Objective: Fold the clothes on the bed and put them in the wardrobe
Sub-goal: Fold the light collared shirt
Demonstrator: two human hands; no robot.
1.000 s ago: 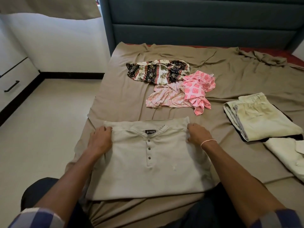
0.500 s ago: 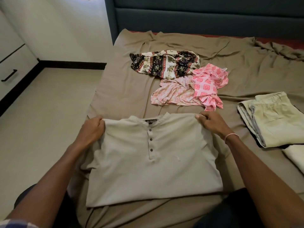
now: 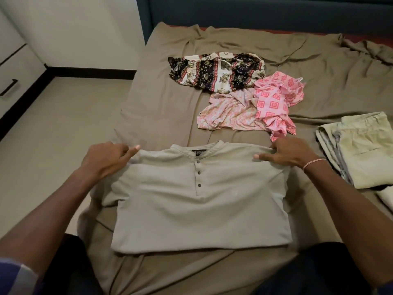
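Our left hand (image 3: pixel 106 158) and right hand (image 3: pixel 291 154) each pinch a shoulder of the half-folded shirt (image 3: pixel 202 209) at the bed's (image 3: pixel 159 107) near edge. Folded trousers (image 3: pixel 365 152) lie right. Two, perhaps three, crumpled garments (image 3: pixel 255 107) wait, and stowing seems undone.

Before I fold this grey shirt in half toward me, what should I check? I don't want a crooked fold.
1. Left hand grips the shirt at its shoulder: ok.
2. Right hand grips the other shoulder: ok.
3. Shirt lies flat, buttons up: ok.
4. Sleeves tucked under: cannot tell, hidden.
5. Folded trousers clear of the shirt: ok.
6. Pink garment clear of the collar edge: cannot tell; its tip lies close to the right hand.
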